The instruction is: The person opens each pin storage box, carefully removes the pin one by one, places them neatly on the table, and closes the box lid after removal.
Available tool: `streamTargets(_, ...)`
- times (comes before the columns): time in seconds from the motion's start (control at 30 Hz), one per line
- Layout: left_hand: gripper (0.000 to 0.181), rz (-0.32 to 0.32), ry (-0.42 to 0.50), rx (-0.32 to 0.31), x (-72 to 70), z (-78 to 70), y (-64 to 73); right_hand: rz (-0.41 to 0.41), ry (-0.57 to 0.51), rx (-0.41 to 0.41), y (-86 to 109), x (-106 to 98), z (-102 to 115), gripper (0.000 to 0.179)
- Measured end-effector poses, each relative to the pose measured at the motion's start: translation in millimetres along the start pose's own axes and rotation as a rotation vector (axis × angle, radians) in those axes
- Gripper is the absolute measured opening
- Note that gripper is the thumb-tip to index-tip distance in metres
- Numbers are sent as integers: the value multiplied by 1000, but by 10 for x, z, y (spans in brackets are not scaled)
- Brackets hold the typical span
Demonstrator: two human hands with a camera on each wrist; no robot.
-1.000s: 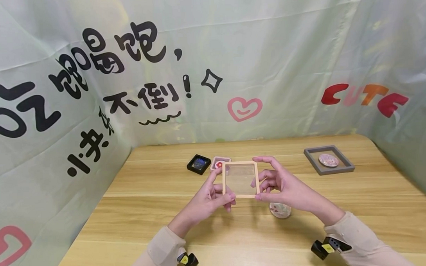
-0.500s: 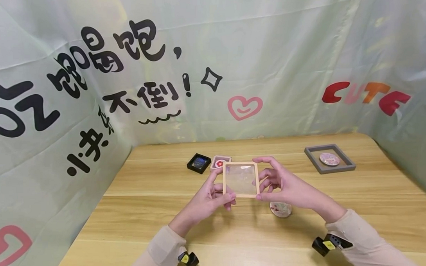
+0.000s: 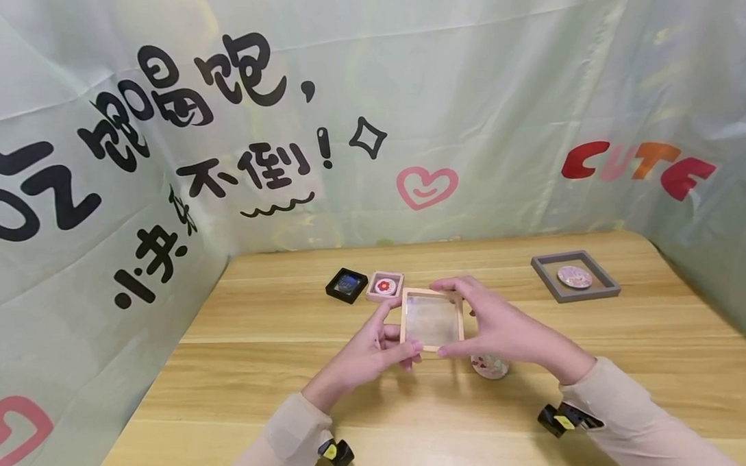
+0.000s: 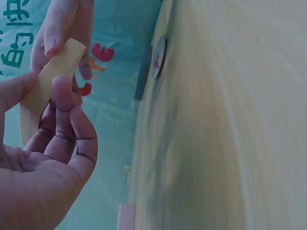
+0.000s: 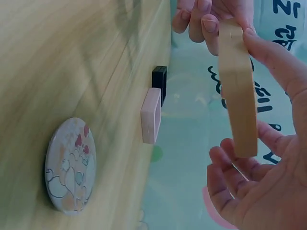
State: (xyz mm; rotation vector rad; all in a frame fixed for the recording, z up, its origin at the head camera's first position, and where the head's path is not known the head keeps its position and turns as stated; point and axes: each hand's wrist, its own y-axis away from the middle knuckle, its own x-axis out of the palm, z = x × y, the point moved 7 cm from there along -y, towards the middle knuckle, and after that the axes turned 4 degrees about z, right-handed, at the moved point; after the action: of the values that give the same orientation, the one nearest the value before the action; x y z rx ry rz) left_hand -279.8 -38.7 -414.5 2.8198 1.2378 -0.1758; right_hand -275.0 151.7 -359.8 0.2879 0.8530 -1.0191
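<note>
In the head view, both hands hold a square beige display frame (image 3: 430, 292) with a clear film window above the table. My left hand (image 3: 359, 357) pinches its left side, thumb on the near lower corner. My right hand (image 3: 506, 328) spans the right side, index finger at the top edge and thumb at the bottom corner. Edge-on, the frame (image 5: 237, 86) appears thick in the right wrist view. A round badge (image 5: 71, 165) with a printed pattern lies on the table below my right hand, which partly covers it in the head view.
Behind the hands, a small black frame (image 3: 347, 286) sits beside a pink frame (image 3: 401, 287) with a red-flower badge (image 3: 384, 286). A grey frame (image 3: 588, 297) at the back right surrounds another round badge (image 3: 575, 277). Printed cloth (image 3: 498, 119) hangs behind the wooden table (image 3: 261, 374).
The beige frame has shifted slightly right and down and turned a little. My right hand's fingers have moved left along its top edge. More of the pink frame shows.
</note>
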Motion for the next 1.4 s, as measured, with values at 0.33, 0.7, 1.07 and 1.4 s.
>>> streamTargets(0.33,81,-22,-26,-30,7,41,-38,-45,302,-27,-72,7,91,100)
streamTargets(0.7,79,-59,19,-71,-14,52,-65,-19,315,-16,-178,-66,-74,96)
streamTargets(1.07,72,-56,-13,-52,-62,33,-52,-11,332,12,-246,-176,-331,94)
streamTargets(1.4,72,-56,-17,-50,-75,34,-46,12,297,62,-288,-245,-484,95)
